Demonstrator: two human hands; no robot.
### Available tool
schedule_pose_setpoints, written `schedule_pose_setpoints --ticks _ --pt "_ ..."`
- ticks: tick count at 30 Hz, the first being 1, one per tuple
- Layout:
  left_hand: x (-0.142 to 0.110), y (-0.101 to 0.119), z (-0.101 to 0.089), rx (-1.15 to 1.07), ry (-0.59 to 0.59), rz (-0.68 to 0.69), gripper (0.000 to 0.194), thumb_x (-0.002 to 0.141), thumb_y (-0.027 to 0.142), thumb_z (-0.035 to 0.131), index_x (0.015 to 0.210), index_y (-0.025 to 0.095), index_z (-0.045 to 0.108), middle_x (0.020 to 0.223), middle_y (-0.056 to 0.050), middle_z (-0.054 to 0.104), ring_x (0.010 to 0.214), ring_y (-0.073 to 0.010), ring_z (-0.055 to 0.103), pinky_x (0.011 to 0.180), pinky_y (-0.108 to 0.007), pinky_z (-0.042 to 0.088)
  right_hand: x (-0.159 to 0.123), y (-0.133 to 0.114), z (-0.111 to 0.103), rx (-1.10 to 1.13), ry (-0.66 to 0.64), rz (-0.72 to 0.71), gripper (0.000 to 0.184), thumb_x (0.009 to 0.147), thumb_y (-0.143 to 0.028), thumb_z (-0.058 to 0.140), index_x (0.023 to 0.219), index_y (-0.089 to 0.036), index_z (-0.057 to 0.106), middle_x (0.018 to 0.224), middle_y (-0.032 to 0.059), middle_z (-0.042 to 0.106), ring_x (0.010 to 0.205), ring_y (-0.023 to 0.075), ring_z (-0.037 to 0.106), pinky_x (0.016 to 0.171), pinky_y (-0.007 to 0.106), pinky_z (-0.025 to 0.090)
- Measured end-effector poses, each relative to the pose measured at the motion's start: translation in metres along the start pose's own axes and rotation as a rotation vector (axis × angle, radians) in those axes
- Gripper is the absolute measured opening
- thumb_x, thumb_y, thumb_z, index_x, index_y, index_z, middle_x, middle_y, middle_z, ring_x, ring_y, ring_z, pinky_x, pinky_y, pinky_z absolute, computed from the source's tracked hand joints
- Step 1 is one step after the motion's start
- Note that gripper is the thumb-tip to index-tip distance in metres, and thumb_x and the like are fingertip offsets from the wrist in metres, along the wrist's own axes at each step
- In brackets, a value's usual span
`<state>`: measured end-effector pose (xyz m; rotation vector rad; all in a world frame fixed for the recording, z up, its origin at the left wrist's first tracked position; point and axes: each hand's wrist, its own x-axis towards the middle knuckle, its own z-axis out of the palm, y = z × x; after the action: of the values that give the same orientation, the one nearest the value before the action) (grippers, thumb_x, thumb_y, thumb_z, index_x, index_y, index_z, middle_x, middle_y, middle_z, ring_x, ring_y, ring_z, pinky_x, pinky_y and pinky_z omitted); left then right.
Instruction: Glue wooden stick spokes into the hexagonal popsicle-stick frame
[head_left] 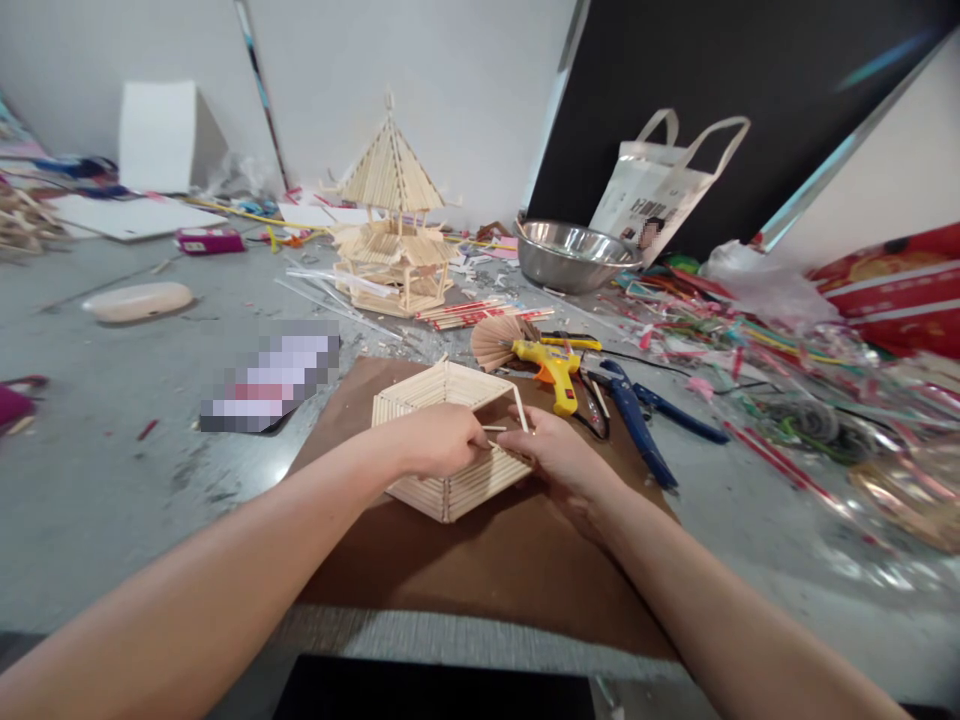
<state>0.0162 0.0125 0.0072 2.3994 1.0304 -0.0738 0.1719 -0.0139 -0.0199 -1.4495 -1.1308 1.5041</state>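
Note:
A hexagonal frame of pale wooden sticks (420, 497) rests on a brown board (390, 575), its layered walls sloping around a hollow middle. Over its near left part reaches my left hand (442, 440), fingers closed and pointing down into the hollow; whatever is between the fingertips is hidden. My right hand (559, 455) grips the right side of the frame, thumb on top near the rim and the other fingers partly out of sight. A short loose-looking stick (493, 428) shows between both hands. The frame's right wall looks thinner than the others.
Behind the board stand a stick-built pavilion (390, 220) and a steel bowl (574, 255). A yellow glue gun (553, 372) and blue-handled pliers (637, 425) lie right of the frame. A phone (274, 380) lies left. Plastic scraps (795, 400) cover the right side.

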Motion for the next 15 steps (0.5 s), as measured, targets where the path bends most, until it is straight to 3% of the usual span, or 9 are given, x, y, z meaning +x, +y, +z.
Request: schedule_pose_setpoints --ticks 4,15 --pt "-0.0008 0.0025 -0.0009 0.014 0.007 0.003 0.028 0.067 0.027 0.038 0.071 0.017 0.064 0.061 -0.004 0.06 0.05 -0.0105 0.044 0.048 -0.021 0.029 -0.0022 0.0002 0.0005 0.027 0.012 0.053 0.049 0.053 -0.017 0.065 0.098 -0.017 0.047 0.061 -0.0013 0.059 0.051 0.0135 0.054 0.043 0.023 0.04" --pt "-0.002 0.0028 -0.0013 0.004 -0.02 0.015 0.027 0.068 0.027 0.037 0.071 0.017 0.062 0.063 -0.003 0.06 0.052 -0.0106 0.046 0.05 -0.021 0.031 -0.0048 -0.0014 0.0016 0.075 -0.076 0.131 0.041 0.055 -0.019 0.062 0.094 -0.019 0.048 0.069 0.0003 0.06 0.061 0.0154 0.057 0.053 0.027 0.042"
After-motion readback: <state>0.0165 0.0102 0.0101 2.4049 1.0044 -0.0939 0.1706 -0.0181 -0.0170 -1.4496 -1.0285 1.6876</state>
